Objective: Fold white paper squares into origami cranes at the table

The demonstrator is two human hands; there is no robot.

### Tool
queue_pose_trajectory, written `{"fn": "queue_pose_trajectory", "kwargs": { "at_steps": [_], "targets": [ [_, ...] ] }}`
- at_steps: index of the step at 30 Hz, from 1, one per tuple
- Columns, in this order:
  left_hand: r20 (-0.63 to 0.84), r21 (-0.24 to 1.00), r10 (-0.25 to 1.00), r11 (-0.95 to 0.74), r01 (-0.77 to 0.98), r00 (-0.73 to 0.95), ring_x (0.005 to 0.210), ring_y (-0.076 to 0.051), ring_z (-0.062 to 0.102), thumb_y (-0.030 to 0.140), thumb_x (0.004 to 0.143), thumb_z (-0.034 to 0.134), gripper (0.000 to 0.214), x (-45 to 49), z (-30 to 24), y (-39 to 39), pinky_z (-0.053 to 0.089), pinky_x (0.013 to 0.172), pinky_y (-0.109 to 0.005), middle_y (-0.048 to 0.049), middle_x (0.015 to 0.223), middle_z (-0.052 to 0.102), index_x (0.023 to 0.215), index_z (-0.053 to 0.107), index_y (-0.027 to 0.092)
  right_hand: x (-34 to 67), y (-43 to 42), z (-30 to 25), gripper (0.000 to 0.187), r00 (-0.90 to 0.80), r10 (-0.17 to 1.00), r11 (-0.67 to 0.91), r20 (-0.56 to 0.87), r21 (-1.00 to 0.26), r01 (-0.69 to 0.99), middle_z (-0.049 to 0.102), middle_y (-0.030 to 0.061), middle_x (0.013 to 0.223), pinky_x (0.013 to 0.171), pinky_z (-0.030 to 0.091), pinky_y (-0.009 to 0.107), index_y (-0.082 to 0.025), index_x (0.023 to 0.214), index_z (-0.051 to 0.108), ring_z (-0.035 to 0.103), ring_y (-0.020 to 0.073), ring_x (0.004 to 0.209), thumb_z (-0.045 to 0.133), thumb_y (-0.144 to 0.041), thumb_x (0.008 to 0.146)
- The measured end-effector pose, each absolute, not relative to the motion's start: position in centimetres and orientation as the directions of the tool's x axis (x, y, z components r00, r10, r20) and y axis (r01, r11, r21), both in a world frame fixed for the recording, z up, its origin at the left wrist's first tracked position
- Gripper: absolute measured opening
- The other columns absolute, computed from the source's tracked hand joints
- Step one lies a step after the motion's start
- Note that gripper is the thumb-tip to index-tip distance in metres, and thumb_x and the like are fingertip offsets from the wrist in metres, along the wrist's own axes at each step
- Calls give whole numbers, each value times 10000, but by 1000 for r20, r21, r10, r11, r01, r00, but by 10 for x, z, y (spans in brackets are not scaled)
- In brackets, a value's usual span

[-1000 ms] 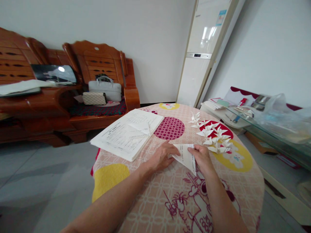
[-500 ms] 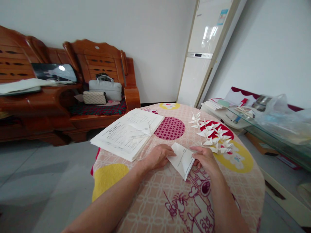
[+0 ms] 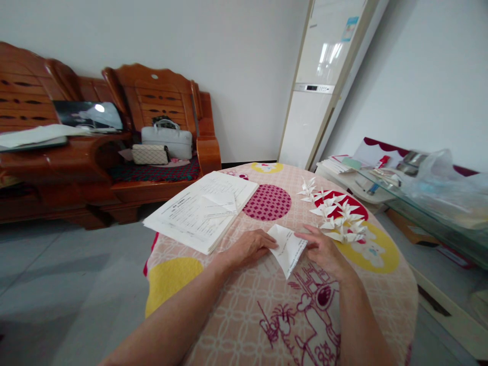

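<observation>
Item: folded paper [image 3: 287, 246], white with printed lines
Shape: pointed, diamond-like fold
Pose: lying flat, tip pointing near
Place: counter's middle, between both hands

Seen from a head-worn camera, both of the person's arms are bare: the left forearm [image 3: 183, 310] is uncovered along its whole visible length, and so is the right forearm [image 3: 358, 320], which looks broad near the lens. The left hand [image 3: 249, 247] and right hand [image 3: 324, 250] are ungloved, with creased knuckles and short, plain fingers
</observation>
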State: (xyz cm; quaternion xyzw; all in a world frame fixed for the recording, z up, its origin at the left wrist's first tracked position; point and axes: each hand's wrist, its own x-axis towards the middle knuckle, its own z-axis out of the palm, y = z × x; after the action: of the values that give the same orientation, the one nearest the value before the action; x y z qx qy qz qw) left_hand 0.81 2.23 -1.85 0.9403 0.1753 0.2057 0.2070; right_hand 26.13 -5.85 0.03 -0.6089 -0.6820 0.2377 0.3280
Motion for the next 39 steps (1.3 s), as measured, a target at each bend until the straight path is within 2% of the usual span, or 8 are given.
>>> {"fn": "queue_pose_trajectory", "kwargs": {
  "at_steps": [3,6,11,18,22,25,30,39],
  "targets": [
    [333,464,410,-855,231,849,1048,-175,635,147,890,512,260,7,-16,23,466,923,-264,-63,1114,700,1045,708,219,254,-55,0,569,-130,956,266,262,-600,754,396,50,1508,1079,363,450,-261,1112,730,423,283,1330,518,-3,650],
    [325,469,405,-854,226,855,1075,-180,631,94,862,516,291,4,-13,24,462,944,-275,-68,1128,700,1036,716,211,252,-54,-1,428,-193,932,334,306,-522,785,463,25,1464,1118,294,487,-283,1014,768,363,288,1367,538,-52,736],
    [253,536,449,-803,262,857,1017,-181,652,97,841,547,243,-1,-8,21,477,909,-268,-79,1071,720,976,731,178,259,-60,-3,266,-307,936,350,169,-484,802,701,52,1175,1029,393,468,-257,876,799,534,298,1208,585,-131,781],
    [90,607,517,-706,365,851,807,-146,648,145,811,559,177,3,4,15,460,755,-212,-40,878,722,823,735,163,256,-65,9,186,-286,953,285,102,-624,728,758,50,880,805,478,322,-238,770,790,662,217,836,628,-163,719],
    [46,600,567,-674,431,823,736,-132,614,114,765,563,151,3,7,16,424,684,-201,-26,797,686,745,710,142,249,-67,21,176,-290,957,221,1,-653,725,732,37,790,723,443,281,-205,780,787,637,207,768,629,-158,718],
    [49,635,572,-651,416,819,771,-131,608,111,739,582,171,2,6,15,414,699,-198,-22,851,688,840,714,151,247,-67,21,181,-263,964,164,-40,-688,707,710,20,749,638,410,248,-192,763,776,608,179,694,606,-148,721],
    [47,668,614,-606,432,788,647,-108,533,272,817,567,162,7,1,11,346,584,-205,11,705,619,800,671,149,250,-63,10,213,-171,984,89,-58,-668,739,524,-38,544,506,275,227,-160,574,644,454,117,546,570,-223,763],
    [-13,541,814,-482,689,580,570,-114,469,333,841,519,286,19,-5,12,279,549,-247,4,595,560,661,644,149,246,-53,-4,268,-23,998,-16,-52,-641,767,368,-57,506,496,229,234,-168,546,516,372,103,522,530,-302,778]
  ]
}}
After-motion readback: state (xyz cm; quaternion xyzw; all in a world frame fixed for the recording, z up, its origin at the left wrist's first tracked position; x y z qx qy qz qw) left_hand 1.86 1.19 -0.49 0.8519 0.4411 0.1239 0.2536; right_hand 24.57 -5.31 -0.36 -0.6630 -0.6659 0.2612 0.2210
